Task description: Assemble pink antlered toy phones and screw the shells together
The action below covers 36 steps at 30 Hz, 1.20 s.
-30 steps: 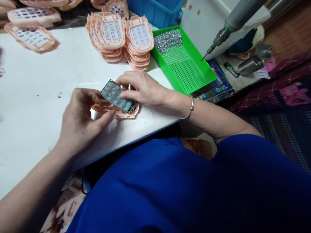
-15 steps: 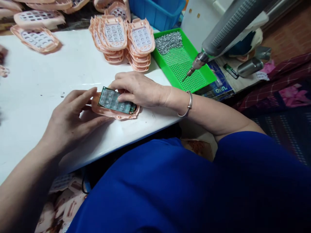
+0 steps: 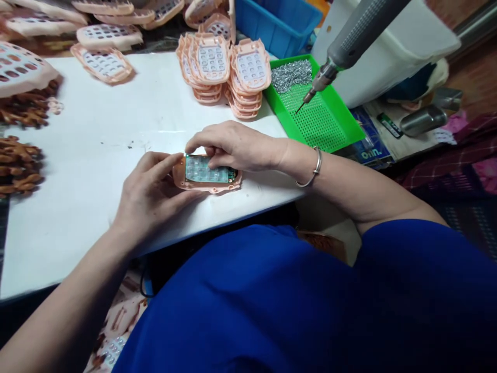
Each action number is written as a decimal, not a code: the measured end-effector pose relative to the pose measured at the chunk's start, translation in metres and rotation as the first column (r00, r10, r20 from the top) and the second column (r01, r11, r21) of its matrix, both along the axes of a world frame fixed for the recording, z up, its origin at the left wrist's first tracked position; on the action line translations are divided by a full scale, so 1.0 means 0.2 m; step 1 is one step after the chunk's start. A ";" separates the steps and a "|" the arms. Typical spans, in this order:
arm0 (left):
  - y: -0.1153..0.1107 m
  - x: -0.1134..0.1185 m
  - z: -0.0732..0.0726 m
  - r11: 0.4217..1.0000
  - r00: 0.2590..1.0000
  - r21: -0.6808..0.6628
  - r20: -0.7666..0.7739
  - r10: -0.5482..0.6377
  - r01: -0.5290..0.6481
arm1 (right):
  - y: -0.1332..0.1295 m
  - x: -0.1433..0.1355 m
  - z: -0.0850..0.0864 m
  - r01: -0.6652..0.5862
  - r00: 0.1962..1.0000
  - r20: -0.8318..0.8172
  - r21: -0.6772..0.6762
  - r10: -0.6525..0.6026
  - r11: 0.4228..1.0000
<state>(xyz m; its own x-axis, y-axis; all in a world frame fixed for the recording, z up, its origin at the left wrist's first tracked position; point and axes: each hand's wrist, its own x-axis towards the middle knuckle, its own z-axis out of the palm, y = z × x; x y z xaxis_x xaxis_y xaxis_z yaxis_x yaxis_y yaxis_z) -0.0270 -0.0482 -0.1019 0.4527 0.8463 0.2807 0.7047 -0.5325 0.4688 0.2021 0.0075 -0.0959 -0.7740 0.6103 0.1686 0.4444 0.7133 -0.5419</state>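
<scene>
A pink plastic casing half [image 3: 213,189] lies on the white table near its front edge. In it sits a green circuit board [image 3: 205,171] topped by a translucent keypad sheet. My left hand [image 3: 155,189] grips the casing's left end between thumb and fingers. From above, my right hand [image 3: 233,147] has its thumb on the keypad and its index finger at the board's far edge, so its fingers are closed on the board. My right palm hides part of the far rim.
Stacked pink casings [image 3: 212,62] stand behind my hands. To their right is a green tray [image 3: 330,124] of screws, with an electric screwdriver [image 3: 330,67] hanging over it. Brown parts [image 3: 19,166] are piled at left; a blue bin [image 3: 277,26] stands behind.
The board, tilted above the casing before, now lies flatter inside it. Both hands stay on the parts. The whole view has shifted, showing more of the table's left side.
</scene>
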 end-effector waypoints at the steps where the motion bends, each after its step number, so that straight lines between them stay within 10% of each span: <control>1: 0.00 0.00 0.00 1.000 1.000 0.007 0.002 0.004 -0.004 | -0.01 0.01 0.01 -0.005 1.000 0.006 -0.008 0.005 1.000; 36: -0.17 0.08 -0.02 0.996 0.998 0.086 -0.056 0.036 -0.031 | -0.08 0.00 0.09 -0.064 0.948 0.312 0.008 0.058 0.998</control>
<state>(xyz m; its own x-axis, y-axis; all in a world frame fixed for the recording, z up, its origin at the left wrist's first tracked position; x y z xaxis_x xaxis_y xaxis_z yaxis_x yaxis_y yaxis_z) -0.0101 -0.0829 -0.1069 0.4417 0.8357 0.3265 0.7473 -0.5440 0.3815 0.2013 -0.0086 -0.0778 -0.8255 0.5593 -0.0759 0.5441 0.7528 -0.3705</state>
